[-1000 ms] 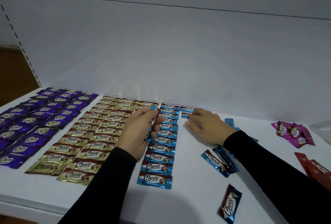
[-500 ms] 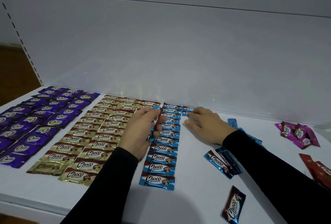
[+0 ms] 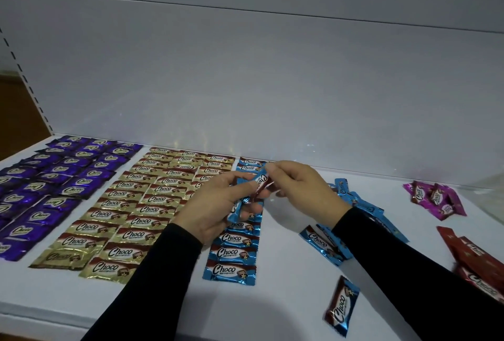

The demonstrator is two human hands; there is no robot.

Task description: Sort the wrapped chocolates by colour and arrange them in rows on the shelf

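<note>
Both hands, the left hand [image 3: 218,201] and right hand [image 3: 298,188], pinch one blue chocolate [image 3: 260,183] above the blue row [image 3: 234,252], ready to add it

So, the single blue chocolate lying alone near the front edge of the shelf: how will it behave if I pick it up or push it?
The lone blue chocolate is a small, flat packet, so it is probably light and unlikely to roll. Its glossy foil on the smooth white shelf suggests it would slide easily when pushed. The thin crimped ends probably bend, so pinching the middle seems safer.
</note>
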